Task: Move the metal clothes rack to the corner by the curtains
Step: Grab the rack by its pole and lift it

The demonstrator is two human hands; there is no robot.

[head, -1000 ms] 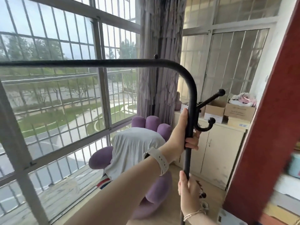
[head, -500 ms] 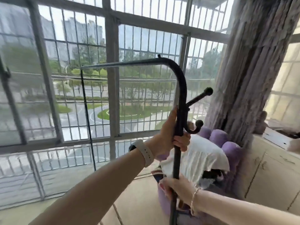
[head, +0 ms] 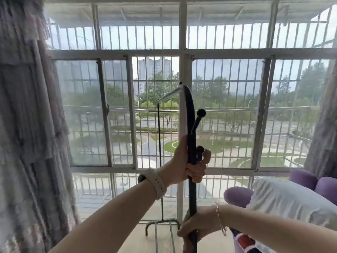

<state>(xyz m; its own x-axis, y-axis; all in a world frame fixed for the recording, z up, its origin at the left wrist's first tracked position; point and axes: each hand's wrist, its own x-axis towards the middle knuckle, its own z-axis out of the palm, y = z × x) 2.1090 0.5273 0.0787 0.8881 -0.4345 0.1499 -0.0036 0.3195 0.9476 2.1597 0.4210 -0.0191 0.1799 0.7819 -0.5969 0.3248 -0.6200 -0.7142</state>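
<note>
The black metal clothes rack (head: 191, 194) stands upright in front of me, seen end-on. Its near post rises through the middle of the view, with knobbed side hooks near the top. Its far post and foot stand by the window. My left hand (head: 186, 161) is shut around the near post just under the hooks. My right hand (head: 197, 225) grips the same post lower down. A grey curtain (head: 31, 134) hangs at the left edge. Another curtain (head: 322, 139) hangs at the right edge.
A barred window (head: 182, 52) fills the wall ahead. A purple chair (head: 237, 196) with a white cushion (head: 288, 203) on it sits at the lower right, close to my right arm. Pale floor (head: 145, 241) lies under the rack.
My view has swung left, so the window now faces me and the left curtain has come into view. The rack has turned end-on. Both hands keep their grip on the post.
</note>
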